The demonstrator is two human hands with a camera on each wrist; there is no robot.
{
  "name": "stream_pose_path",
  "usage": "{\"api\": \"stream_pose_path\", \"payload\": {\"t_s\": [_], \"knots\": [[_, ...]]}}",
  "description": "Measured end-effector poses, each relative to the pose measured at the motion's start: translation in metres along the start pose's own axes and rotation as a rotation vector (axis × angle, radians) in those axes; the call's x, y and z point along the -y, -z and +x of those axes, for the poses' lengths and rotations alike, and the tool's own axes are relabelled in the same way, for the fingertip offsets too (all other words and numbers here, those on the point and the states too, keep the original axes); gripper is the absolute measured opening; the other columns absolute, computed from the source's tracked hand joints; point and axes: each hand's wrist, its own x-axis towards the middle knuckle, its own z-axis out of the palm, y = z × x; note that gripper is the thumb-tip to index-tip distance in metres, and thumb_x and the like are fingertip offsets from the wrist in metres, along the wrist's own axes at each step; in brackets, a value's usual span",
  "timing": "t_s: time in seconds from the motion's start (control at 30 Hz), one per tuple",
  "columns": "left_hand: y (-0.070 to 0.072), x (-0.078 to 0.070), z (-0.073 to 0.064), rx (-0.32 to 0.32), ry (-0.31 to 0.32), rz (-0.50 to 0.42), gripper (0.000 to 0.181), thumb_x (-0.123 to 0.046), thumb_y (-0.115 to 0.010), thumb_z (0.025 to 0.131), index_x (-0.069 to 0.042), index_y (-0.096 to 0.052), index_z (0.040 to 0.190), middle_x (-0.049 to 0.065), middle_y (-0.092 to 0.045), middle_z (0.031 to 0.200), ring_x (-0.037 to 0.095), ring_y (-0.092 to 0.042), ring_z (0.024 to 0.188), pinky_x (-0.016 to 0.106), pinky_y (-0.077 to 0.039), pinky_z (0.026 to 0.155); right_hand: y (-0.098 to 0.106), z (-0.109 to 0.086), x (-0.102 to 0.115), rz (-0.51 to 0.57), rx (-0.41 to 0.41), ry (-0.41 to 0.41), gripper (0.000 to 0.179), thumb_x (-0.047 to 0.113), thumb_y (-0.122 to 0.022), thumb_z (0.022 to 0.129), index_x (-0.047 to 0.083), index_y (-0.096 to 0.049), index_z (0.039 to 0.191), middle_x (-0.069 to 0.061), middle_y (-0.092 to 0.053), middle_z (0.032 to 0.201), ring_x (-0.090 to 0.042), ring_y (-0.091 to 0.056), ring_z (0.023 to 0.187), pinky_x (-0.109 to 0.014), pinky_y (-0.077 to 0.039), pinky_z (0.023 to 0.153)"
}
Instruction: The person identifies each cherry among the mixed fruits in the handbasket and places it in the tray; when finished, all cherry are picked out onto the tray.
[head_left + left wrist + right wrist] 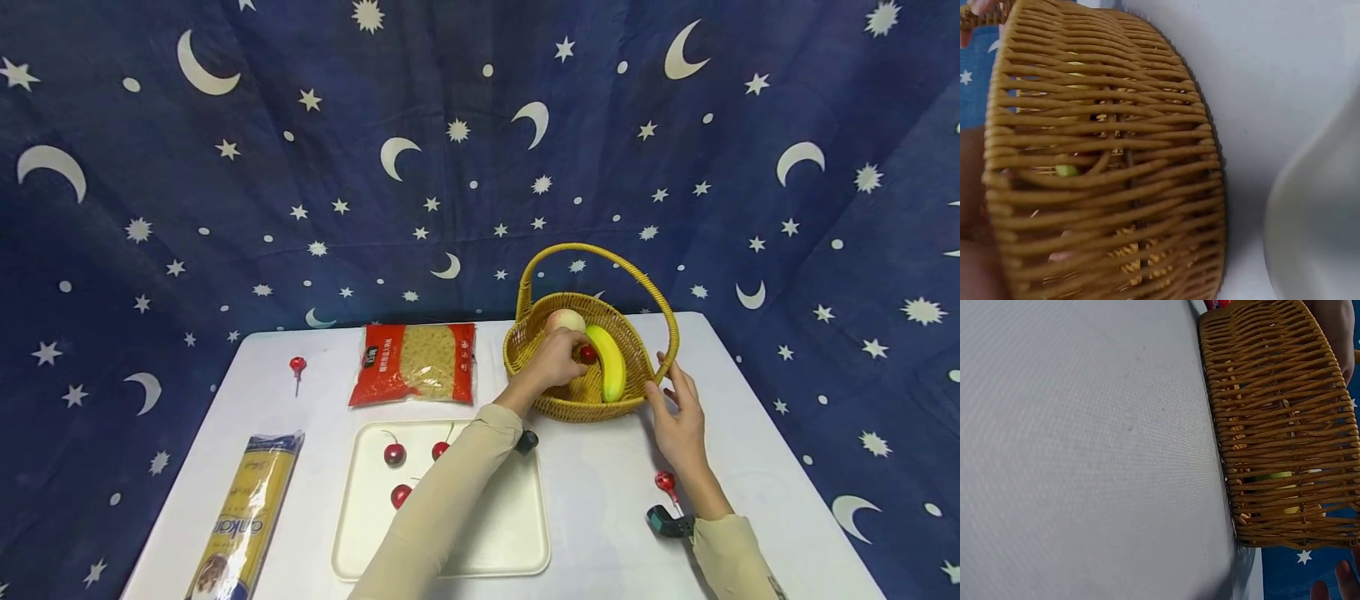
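Observation:
My left hand reaches into a yellow wicker basket and pinches a dark red cherry at its fingertips. Beside the cherry lie a yellow banana and a pale peach, the peach partly hidden by the hand. At the basket's right end my right hand holds the foot of the tall handle, thumb in front and fingers behind. Basket weave fills much of the left wrist view. In the right wrist view, the weave stands beside a few fingers.
Cherries lie on a cream tray, partly under the left sleeve. Behind it is a red pasta bag. A spaghetti pack lies at left. One red lollipop lies far left, another lollipop beside the right wrist.

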Motion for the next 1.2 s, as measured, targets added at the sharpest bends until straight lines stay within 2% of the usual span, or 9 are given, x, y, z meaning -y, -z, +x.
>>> {"api": "stream_pose_path", "payload": {"t_s": [0.07, 0.23, 0.33, 0.47, 0.6, 0.67, 0.87, 1.0, 1.2], "knots": [[-0.002, 0.0, 0.004, 0.019, 0.016, 0.001, 0.049, -0.016, -0.079, 0.095, -0.008, -0.067, 0.142, 0.009, -0.068, 0.143, 0.021, -0.061, 0.133, 0.03, -0.054, 0.109, -0.001, 0.0, 0.0, 0.001, -0.002, 0.004, 0.058, 0.023, -0.058, 0.111, 0.029, -0.039, 0.166, -0.009, -0.048, 0.162, -0.028, -0.045, 0.151, -0.045, -0.044, 0.121], [-0.006, -0.004, 0.013, 0.065, 0.034, 0.058, 0.053, -0.015, -0.077, 0.097, -0.008, -0.063, 0.147, 0.008, -0.068, 0.144, 0.019, -0.066, 0.126, 0.025, -0.054, 0.105, -0.004, 0.0, -0.001, 0.007, -0.002, 0.018, 0.057, 0.023, -0.059, 0.11, 0.025, -0.041, 0.165, -0.008, -0.049, 0.161, -0.026, -0.045, 0.15, -0.025, -0.041, 0.117], [-0.008, -0.006, 0.015, 0.096, 0.034, 0.146, 0.051, -0.016, -0.075, 0.098, -0.01, -0.064, 0.147, 0.006, -0.07, 0.141, 0.018, -0.066, 0.123, 0.024, -0.054, 0.104, -0.005, 0.0, -0.001, 0.018, -0.002, 0.031, 0.057, 0.022, -0.059, 0.11, 0.023, -0.042, 0.165, -0.01, -0.049, 0.161, -0.028, -0.046, 0.149, -0.018, -0.039, 0.114], [-0.011, -0.005, 0.017, 0.093, 0.006, 0.233, 0.031, -0.017, -0.073, 0.098, -0.012, -0.075, 0.128, 0.002, -0.075, 0.116, 0.013, -0.064, 0.1, 0.02, -0.05, 0.086, -0.005, 0.001, -0.002, 0.027, -0.007, 0.044, 0.056, 0.02, -0.06, 0.11, 0.02, -0.043, 0.164, -0.01, -0.05, 0.159, -0.027, -0.046, 0.147, -0.012, -0.037, 0.111], [-0.015, -0.006, 0.017, 0.057, -0.015, 0.258, 0.005, -0.017, -0.074, 0.097, -0.013, -0.077, 0.097, -0.004, -0.066, 0.085, 0.01, -0.052, 0.078, 0.019, -0.039, 0.067, -0.005, 0.002, -0.002, 0.021, -0.016, 0.046, 0.057, 0.021, -0.06, 0.11, 0.023, -0.042, 0.164, -0.009, -0.05, 0.159, -0.024, -0.047, 0.146, -0.012, -0.038, 0.112], [-0.017, -0.008, 0.017, 0.045, -0.015, 0.275, 0.01, -0.018, -0.075, 0.096, -0.014, -0.072, 0.087, -0.005, -0.061, 0.078, 0.009, -0.05, 0.073, 0.019, -0.037, 0.064, -0.004, 0.002, -0.002, 0.018, -0.018, 0.042, 0.057, 0.022, -0.059, 0.11, 0.024, -0.042, 0.165, -0.009, -0.05, 0.16, -0.025, -0.047, 0.147, -0.012, -0.038, 0.112], [-0.026, -0.011, 0.014, 0.04, 0.036, 0.32, 0.024, -0.014, -0.077, 0.094, -0.018, -0.06, 0.077, -0.008, -0.05, 0.073, 0.007, -0.046, 0.067, 0.02, -0.035, 0.058, -0.003, -0.001, -0.003, 0.012, 0.001, 0.032, 0.058, 0.023, -0.058, 0.11, 0.028, -0.04, 0.165, -0.011, -0.049, 0.16, -0.03, -0.045, 0.149, -0.006, -0.033, 0.109], [-0.03, -0.013, 0.014, 0.024, 0.017, 0.351, 0.032, -0.008, -0.075, 0.093, -0.018, -0.056, 0.068, -0.008, -0.046, 0.068, 0.008, -0.042, 0.063, 0.02, -0.033, 0.055, -0.002, -0.002, -0.004, 0.008, -0.001, 0.033, 0.058, 0.024, -0.058, 0.111, 0.029, -0.039, 0.166, -0.011, -0.049, 0.161, -0.031, -0.045, 0.151, -0.007, -0.034, 0.109], [-0.033, -0.014, 0.014, 0.002, 0.024, 0.407, 0.039, -0.011, -0.075, 0.093, -0.018, -0.047, 0.066, -0.007, -0.043, 0.067, 0.009, -0.043, 0.064, 0.022, -0.035, 0.057, 0.0, -0.002, -0.006, 0.007, 0.001, 0.034, 0.059, 0.024, -0.058, 0.111, 0.029, -0.039, 0.166, -0.012, -0.049, 0.161, -0.032, -0.044, 0.15, -0.008, -0.034, 0.109]]}}
